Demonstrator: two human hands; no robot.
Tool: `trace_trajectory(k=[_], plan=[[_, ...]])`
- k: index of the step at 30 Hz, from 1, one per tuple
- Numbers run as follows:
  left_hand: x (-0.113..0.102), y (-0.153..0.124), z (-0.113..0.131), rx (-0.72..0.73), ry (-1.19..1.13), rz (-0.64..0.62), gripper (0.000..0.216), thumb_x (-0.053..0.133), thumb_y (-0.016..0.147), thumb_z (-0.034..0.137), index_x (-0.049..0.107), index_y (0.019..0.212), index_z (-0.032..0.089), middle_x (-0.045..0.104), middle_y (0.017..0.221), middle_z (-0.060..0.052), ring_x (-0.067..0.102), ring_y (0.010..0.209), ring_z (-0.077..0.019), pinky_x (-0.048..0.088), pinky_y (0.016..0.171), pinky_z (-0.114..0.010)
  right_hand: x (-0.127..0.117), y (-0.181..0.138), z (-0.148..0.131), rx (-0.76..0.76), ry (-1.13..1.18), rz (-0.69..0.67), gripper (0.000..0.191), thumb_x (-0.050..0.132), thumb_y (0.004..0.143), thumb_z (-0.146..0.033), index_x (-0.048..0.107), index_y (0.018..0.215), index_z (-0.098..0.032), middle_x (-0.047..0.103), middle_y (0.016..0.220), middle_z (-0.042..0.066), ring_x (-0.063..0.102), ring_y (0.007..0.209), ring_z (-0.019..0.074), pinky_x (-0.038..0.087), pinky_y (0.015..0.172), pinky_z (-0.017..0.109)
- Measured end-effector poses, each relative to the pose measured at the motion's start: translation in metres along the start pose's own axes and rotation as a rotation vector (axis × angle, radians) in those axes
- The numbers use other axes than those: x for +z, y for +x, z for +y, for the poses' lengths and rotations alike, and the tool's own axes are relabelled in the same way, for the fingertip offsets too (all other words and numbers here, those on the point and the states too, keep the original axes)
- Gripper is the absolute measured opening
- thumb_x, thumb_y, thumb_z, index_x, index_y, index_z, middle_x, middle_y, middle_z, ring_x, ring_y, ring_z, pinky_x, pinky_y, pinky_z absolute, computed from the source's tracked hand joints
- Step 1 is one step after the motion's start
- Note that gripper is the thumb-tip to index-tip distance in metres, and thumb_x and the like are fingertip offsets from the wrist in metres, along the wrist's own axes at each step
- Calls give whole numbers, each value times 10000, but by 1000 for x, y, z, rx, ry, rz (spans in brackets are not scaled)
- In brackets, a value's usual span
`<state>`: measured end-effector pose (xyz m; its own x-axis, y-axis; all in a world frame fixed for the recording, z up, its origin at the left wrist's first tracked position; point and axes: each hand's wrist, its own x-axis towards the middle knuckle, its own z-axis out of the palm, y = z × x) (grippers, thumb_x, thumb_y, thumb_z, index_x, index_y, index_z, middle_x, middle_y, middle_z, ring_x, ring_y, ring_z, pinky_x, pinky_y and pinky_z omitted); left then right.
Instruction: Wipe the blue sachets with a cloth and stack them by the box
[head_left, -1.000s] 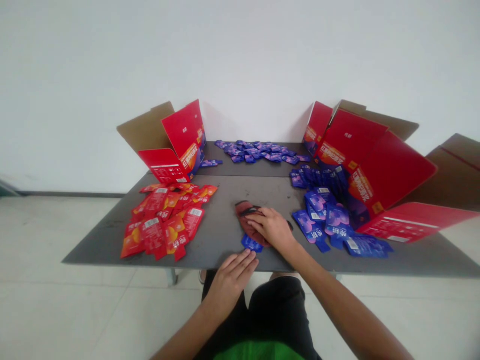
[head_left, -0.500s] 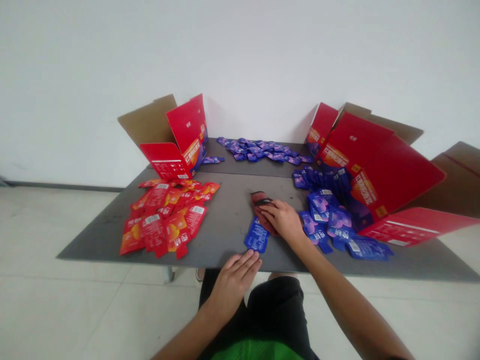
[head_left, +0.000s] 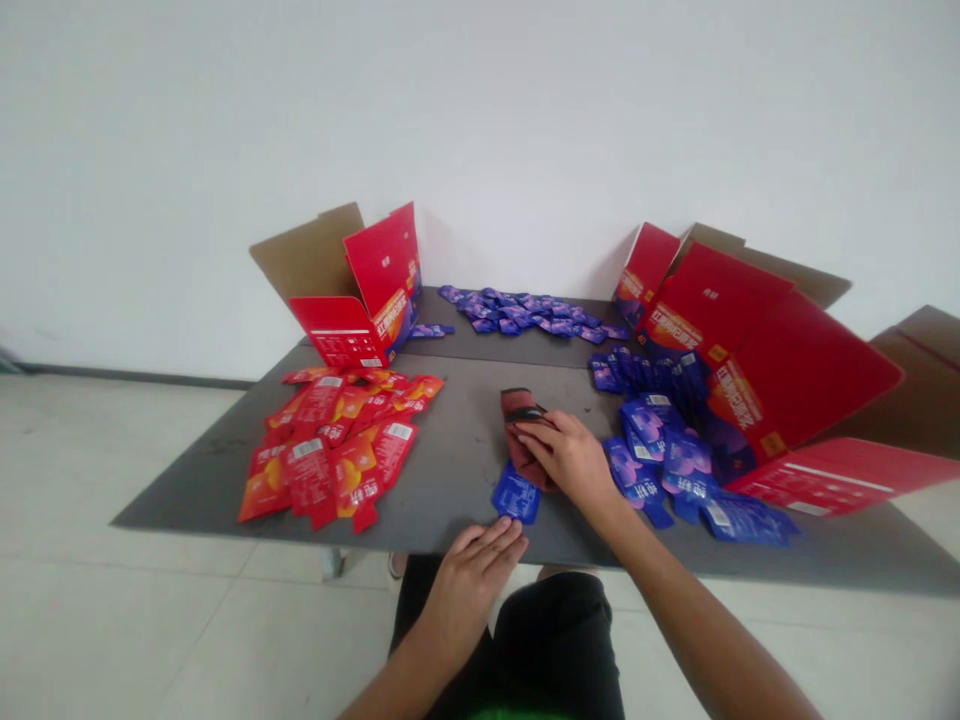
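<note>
My right hand [head_left: 576, 462] is closed on a folded brown-red cloth [head_left: 525, 407] with dark edging, pressed onto the upper part of a blue pouch [head_left: 516, 497]. That pouch lies flat near the table's front edge, its lower end showing. My left hand [head_left: 480, 565] lies flat with fingers stretched out, its fingertips on the pouch's near end. Just right of my right hand is a pile of blue-purple pouches [head_left: 686, 460]. Over to the left, a heap of red-orange pouches [head_left: 330, 440] covers the table.
An opened red carton [head_left: 337, 325] stands at the back left. More open red cartons [head_left: 810, 350] stand on the right. A row of small blue pouches [head_left: 525, 310] lies along the wall at the back of the grey table [head_left: 457, 420].
The cloth has shifted slightly on the blue pouch and more of its far end shows. My left fingertips stay at the pouch's near end. The whole view has tilted a little.
</note>
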<state>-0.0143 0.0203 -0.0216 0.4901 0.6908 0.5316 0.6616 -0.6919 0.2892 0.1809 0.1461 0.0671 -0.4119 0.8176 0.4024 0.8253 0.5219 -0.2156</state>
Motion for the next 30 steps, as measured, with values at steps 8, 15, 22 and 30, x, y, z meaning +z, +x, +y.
trace_trajectory(k=[8,15,22,30], plan=[[-4,1,2,-11,-12,-43,358,387,1083,131,646,1329,166,704,1346,-93,637,1295,-212,484,1039,-396,15,-19,-9,-58,66,-92,228,635,999,-325,779,1176,-343,724,1093,47,665,1000,202,540,893,319],[-5,3,4,-19,-19,-16,311,428,1081,147,668,1278,156,744,1265,-90,687,1205,-211,487,1021,-398,1,-21,-18,-73,49,-62,282,562,1035,-379,759,1226,-317,704,1127,72,638,1011,225,522,900,351],[-7,1,3,0,1,-55,364,401,1078,127,632,1357,159,678,1384,-108,599,1342,-207,478,1063,-401,13,-11,1,-17,1,-85,240,617,1009,-343,780,1184,-334,712,1078,64,654,1002,222,530,899,340],[-10,2,3,-1,13,-89,362,415,1069,125,644,1346,165,719,1314,-104,657,1260,-207,479,1068,-400,13,-25,-18,-99,70,-75,254,598,1019,-366,764,1210,-355,703,1096,58,643,993,211,532,882,332]])
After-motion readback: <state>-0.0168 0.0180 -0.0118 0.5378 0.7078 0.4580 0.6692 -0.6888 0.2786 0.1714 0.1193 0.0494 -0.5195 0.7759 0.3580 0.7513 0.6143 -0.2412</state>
